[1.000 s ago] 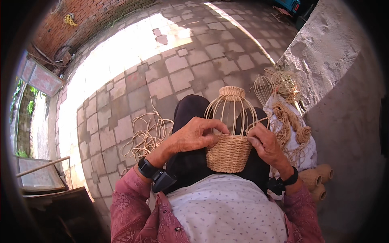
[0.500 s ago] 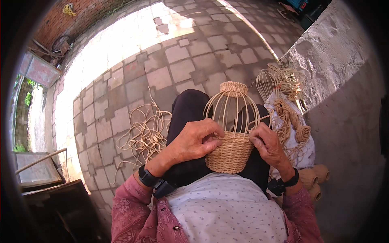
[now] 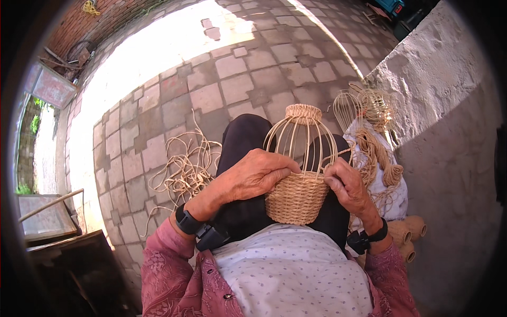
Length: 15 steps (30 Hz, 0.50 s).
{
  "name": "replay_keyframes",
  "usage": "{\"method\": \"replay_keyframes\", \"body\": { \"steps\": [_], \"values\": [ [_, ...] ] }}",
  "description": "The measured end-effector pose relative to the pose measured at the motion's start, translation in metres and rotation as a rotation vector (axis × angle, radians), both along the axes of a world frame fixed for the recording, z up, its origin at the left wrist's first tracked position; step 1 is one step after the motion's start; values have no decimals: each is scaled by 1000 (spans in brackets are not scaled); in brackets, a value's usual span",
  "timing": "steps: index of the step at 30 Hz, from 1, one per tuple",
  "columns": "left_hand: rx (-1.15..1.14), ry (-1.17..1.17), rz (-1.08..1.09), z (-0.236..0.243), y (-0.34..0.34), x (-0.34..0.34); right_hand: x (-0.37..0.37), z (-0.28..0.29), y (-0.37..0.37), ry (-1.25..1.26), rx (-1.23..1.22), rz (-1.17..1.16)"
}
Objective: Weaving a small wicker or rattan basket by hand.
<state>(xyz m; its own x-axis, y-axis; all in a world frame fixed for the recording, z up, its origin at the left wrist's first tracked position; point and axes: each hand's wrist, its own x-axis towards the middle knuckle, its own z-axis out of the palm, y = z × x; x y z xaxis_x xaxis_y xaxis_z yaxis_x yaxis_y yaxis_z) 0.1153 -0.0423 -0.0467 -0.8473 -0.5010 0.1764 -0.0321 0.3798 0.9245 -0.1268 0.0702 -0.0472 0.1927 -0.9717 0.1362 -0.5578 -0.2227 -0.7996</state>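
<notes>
Weaving a small basket on my lap, with 2 hands on it.

I sit on a paved floor [image 3: 211, 79] of square tiles, with a rough grey wall [image 3: 449, 105] on my right. A loose tangle of pale cane strands [image 3: 185, 169] lies on the tiles to my left, and a bundle of braided rope [image 3: 377, 158] rests on a white cloth [image 3: 396, 198] beside my right leg, with bare wire frames [image 3: 364, 105] behind it. The half-woven basket [image 3: 298, 185] sits upright on my lap between both hands, its lower part woven and its upper ribs bare. My left hand [image 3: 256, 174] curls over its left rim, fingers closed on the weave. My right hand [image 3: 346, 185] presses against its right side, fingers bent, pinching at the rim.
</notes>
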Motion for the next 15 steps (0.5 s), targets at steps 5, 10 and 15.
{"method": "replay_keyframes", "body": {
  "steps": [5,10,15],
  "values": [
    [-189,-10,-7,-8,0,-3,0,2,-4,11,16,27],
    [23,-260,-2,1,-3,-6,-2,-2,-4,-30,10,26],
    [474,-294,-152,3,-25,-1,-2,-5,-6,-34,-17,24]
  ]
}}
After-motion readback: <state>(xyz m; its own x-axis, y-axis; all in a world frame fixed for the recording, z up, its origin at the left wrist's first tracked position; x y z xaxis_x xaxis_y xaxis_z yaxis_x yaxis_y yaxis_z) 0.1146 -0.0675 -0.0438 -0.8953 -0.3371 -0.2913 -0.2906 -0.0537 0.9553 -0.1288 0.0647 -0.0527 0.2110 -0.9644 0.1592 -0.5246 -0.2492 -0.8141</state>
